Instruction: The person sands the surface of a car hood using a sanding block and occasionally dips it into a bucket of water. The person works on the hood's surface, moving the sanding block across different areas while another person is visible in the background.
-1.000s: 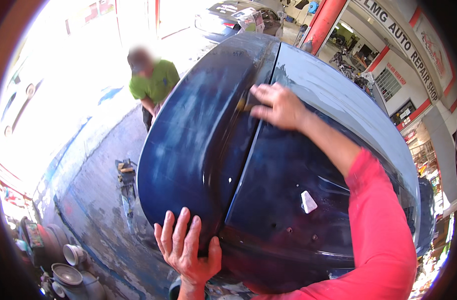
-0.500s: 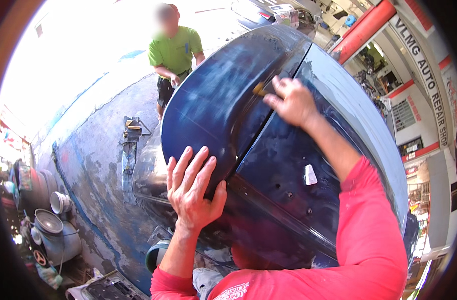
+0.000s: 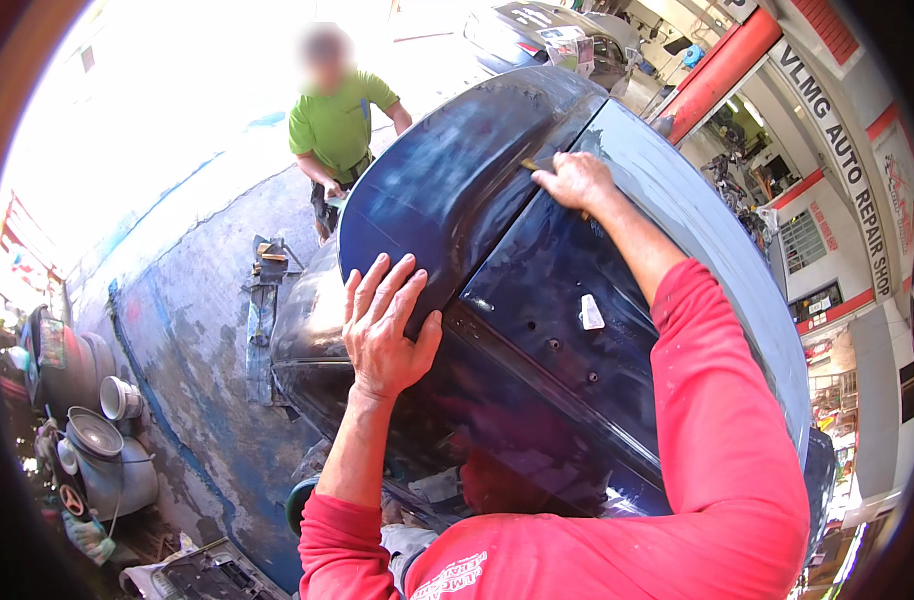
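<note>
While the left hand [image 3: 387, 330] lies flat on the car [image 3: 427, 190], fingers extended and holding nothing, perhaps to brace the leaning body, the right hand [image 3: 580, 185], farther forward, curls around a tan pad [image 3: 529, 165], probably for control along the seam beneath. Nearer than that hand, a white scrap [image 3: 591, 312] sits on the car. Lettering marks the sign [image 3: 837, 160] to its right and the shirt [image 3: 577, 550] below.

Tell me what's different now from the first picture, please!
The view has shifted, so the bare left hand appears higher. The bare right hand, flatter and more spread before, looks more curled round the small yellowish-brown piece. Still the same: the left hand rests on the glossy, curved, dark-blue panel, and the flat white scrap lies on the dark-blue car.
</note>
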`<state>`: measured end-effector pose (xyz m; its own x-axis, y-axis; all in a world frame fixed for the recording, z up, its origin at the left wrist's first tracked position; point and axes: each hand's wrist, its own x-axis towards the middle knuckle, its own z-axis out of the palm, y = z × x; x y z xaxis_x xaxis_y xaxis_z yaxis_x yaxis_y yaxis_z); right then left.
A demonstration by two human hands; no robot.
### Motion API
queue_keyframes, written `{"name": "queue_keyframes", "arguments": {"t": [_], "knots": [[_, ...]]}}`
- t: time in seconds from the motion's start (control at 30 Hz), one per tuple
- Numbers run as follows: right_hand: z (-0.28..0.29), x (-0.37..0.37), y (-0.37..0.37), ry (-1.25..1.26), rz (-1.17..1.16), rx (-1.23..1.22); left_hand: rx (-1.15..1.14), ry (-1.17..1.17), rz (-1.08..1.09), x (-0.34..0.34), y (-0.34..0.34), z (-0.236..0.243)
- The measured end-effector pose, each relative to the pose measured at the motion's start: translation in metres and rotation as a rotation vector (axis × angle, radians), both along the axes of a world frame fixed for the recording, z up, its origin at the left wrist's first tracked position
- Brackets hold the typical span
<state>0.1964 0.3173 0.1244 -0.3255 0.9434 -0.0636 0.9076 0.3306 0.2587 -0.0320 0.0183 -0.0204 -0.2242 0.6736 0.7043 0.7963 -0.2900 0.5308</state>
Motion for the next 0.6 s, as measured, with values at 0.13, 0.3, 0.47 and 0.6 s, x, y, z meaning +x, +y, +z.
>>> {"name": "queue_keyframes", "arguments": {"t": [0.13, 0.3, 0.47, 0.6], "knots": [[-0.029, 0.007, -0.117, 0.12, 0.605, 0.119, -0.01, 0.002, 0.015, 0.002, -0.001, 0.002], [-0.035, 0.026, -0.084, 0.149, 0.536, 0.151, -0.036, 0.024, 0.017, 0.003, -0.002, 0.004], [-0.026, 0.038, 0.097, 0.069, -0.075, 0.116, -0.027, 0.028, 0.013, 0.0, 0.001, 0.002], [-0.05, 0.029, 0.108, 0.153, 0.058, 0.246, -0.016, 0.003, 0.003, 0.0, 0.001, 0.003]]}}
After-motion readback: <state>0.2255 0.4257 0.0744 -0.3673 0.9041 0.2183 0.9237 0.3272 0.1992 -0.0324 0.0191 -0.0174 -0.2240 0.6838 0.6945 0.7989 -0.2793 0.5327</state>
